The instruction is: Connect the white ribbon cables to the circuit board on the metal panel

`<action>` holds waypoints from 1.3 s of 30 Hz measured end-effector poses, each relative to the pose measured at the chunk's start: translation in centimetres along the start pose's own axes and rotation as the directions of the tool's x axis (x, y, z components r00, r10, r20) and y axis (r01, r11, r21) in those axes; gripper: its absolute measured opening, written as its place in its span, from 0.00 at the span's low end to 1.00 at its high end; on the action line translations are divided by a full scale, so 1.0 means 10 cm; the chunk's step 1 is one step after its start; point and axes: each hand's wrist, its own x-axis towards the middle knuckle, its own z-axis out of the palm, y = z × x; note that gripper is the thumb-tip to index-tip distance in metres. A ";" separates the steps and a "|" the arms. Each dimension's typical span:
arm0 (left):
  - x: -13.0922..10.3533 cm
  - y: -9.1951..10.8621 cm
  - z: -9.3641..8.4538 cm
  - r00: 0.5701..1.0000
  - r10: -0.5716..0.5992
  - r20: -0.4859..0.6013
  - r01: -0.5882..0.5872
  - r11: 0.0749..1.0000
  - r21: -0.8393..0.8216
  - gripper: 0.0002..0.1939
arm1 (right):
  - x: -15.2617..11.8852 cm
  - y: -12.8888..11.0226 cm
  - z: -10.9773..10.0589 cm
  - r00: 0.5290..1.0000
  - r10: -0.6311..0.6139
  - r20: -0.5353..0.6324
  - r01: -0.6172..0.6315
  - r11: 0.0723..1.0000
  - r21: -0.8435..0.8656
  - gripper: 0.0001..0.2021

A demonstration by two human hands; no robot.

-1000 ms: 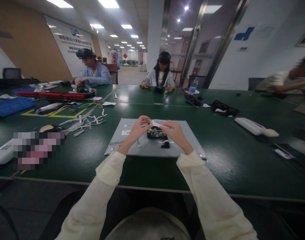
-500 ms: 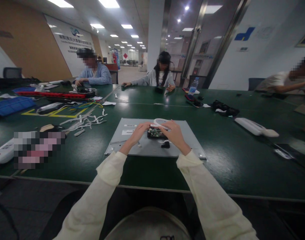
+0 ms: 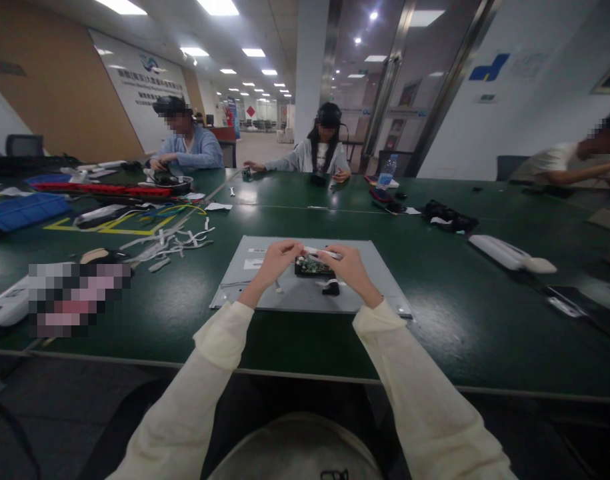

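Observation:
My right hand (image 3: 345,264) is closed around a roll of white tape (image 3: 312,251), turned nearly edge-on. Fingertips of my left hand (image 3: 281,259) pinch together at the roll's left side; whether they grip the tape's end is too small to make out. Just below the hands, a green circuit board in a black housing (image 3: 312,267) lies on a flat grey panel (image 3: 295,301). A small black part (image 3: 331,287) sits near my right wrist, and a thin cable with a white connector (image 3: 279,287) rests by my left wrist.
Loose white strips (image 3: 177,243) lie left of the panel, with a blue tray (image 3: 27,212) farther left. White elongated devices (image 3: 505,253) lie on both sides of the green table (image 3: 415,360). Co-workers sit across it, near a water bottle (image 3: 387,172).
The white roll has tipped from showing its open ring to nearly edge-on. My left fingers have drawn closer together. Across the table, a co-worker's hand has lifted slightly off a small object.

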 end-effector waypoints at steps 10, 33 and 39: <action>0.03 0.05 -0.08 0.994 0.025 -0.111 -0.039 0.991 -0.129 0.14 | 0.05 -0.06 -0.22 0.988 0.130 0.088 -0.153 0.925 0.347 0.14; 0.05 0.02 -0.12 0.958 0.002 -0.286 0.020 0.997 0.073 0.25 | 0.05 0.05 -0.33 0.977 0.211 -0.025 -0.207 0.972 0.114 0.17; 0.05 0.03 -0.14 0.967 0.011 -0.254 0.031 0.987 0.158 0.19 | 0.06 0.08 -0.32 0.970 0.244 -0.018 -0.238 0.957 0.169 0.17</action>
